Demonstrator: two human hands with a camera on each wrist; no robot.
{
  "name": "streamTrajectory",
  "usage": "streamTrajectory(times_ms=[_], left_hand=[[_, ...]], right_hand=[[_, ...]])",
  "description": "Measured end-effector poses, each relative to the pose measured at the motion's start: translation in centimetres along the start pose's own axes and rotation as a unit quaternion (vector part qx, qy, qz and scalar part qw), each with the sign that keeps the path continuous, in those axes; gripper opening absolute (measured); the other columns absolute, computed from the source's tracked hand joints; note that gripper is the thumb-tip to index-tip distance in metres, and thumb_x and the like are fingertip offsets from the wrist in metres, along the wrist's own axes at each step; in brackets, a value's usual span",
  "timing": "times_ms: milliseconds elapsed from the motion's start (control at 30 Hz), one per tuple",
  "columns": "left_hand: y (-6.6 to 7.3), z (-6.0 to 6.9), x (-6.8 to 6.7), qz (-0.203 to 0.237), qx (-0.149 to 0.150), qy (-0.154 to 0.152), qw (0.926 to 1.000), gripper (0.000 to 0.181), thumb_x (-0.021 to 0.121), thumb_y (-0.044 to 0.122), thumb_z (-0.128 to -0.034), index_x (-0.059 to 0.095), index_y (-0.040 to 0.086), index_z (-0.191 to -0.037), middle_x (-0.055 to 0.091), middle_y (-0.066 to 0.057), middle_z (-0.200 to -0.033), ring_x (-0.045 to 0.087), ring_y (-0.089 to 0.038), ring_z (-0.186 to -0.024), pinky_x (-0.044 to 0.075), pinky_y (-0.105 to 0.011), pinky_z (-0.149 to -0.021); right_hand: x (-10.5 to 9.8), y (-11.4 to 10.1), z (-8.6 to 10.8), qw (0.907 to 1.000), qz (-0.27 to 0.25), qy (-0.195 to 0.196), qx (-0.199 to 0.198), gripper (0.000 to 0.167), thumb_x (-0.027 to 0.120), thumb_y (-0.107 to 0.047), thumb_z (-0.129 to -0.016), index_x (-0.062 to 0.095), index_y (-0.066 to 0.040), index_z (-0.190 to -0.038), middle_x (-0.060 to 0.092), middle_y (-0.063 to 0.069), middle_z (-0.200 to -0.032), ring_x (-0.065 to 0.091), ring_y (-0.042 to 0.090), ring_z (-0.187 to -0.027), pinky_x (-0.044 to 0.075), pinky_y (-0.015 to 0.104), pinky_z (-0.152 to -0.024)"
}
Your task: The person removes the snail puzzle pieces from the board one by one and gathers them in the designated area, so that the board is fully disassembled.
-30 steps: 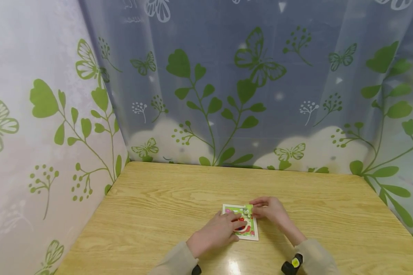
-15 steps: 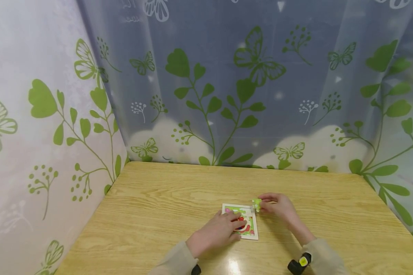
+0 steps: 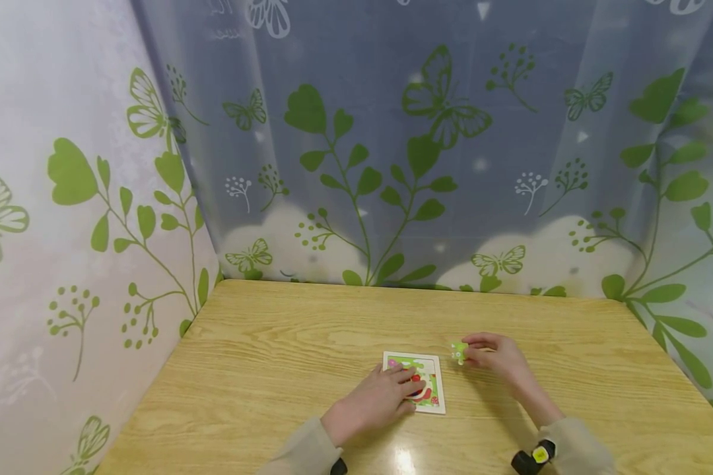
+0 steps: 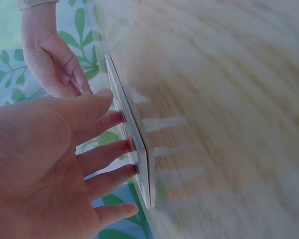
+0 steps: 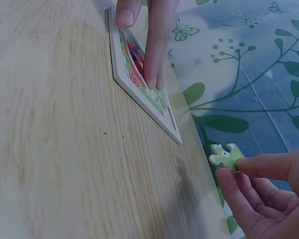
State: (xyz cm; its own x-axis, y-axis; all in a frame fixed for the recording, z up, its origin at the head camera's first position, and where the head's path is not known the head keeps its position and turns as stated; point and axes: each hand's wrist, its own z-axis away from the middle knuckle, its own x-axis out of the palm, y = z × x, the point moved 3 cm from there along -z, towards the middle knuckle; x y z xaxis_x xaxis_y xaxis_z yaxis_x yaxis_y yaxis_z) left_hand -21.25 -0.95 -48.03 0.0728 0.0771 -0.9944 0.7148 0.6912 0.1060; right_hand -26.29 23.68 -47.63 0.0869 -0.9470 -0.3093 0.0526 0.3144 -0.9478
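A small white-framed puzzle board (image 3: 441, 396) lies flat on the table, with red, green and pink pieces in it. The left hand (image 3: 375, 400) rests on the board, its fingers spread over the pieces; the left wrist view shows the fingertips touching the board's face (image 4: 134, 137). Off the board's upper right corner, the right hand (image 3: 500, 359) pinches a green puzzle piece (image 3: 458, 353) between thumb and fingers. In the right wrist view the piece (image 5: 226, 157) is held above the table, apart from the board (image 5: 144, 102). An unfilled pale area shows at the board's upper right.
The wooden table (image 3: 273, 343) stretches out around the board. Behind it hangs a blue curtain (image 3: 356, 59) with green leaves and butterflies, and a pale patterned sheet (image 3: 30, 277) covers the left side. A black band with a yellow mark (image 3: 540, 454) is on the right wrist.
The right hand has moved right, carrying the green piece from over the board's upper right corner to beyond its edge. The left hand has stayed on the board.
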Motion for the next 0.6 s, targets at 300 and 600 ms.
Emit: streamTrajectory(times_ms=[300,600], left_hand=[[0.0,0.0,-0.1,0.002,0.004,0.005,1.0,0.045,0.055,0.038,-0.104,0.056,0.024,-0.146,0.05,-0.001,-0.153,0.047,-0.025,-0.142,0.043,-0.053,-0.111],[0.0,0.1,0.0,0.004,-0.004,-0.002,1.0,0.045,0.055,0.038,-0.1037,0.056,0.025,-0.147,0.049,0.0,-0.154,0.045,-0.023,-0.143,0.039,-0.055,-0.114]], right_hand=[[-1.5,0.6,0.4,0.9999,-0.013,0.002,0.0,0.037,0.065,0.0,-0.095,0.057,0.02,-0.125,0.067,0.009,-0.098,0.07,0.009,-0.079,0.062,0.031,-0.08],[-2.9,1.3,0.7,1.0,-0.008,0.0,0.002,0.041,0.065,-0.001,-0.096,0.053,0.021,-0.129,0.069,0.011,-0.102,0.072,0.01,-0.08,0.062,0.033,-0.08]])
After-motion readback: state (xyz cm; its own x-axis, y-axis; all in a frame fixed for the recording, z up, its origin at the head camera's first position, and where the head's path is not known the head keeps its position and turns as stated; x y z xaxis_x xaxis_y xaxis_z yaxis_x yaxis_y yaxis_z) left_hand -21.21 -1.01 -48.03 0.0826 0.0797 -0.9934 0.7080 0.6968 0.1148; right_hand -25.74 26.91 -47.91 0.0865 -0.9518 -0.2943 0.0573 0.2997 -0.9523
